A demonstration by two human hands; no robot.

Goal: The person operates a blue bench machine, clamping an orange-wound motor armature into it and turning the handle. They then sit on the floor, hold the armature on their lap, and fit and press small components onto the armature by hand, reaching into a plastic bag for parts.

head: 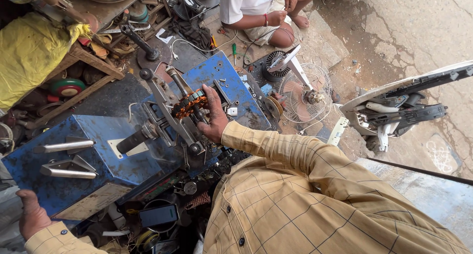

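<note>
A blue metal winding machine fills the left middle of the head view. A round stator with orange and copper coils is mounted on the machine's shaft. My right hand reaches in from the right, its fingers wrapped on the right side of the stator. My left hand is at the bottom left, against the near corner of the machine's blue housing with the thumb up. Its fingers are hidden. Both sleeves are yellow checked cloth.
Another person in a white shirt sits at the top. A dismantled table fan with a wire guard lies right of the machine. A white plastic body panel stands at the right. A dark phone lies below the machine, a yellow cloth at upper left.
</note>
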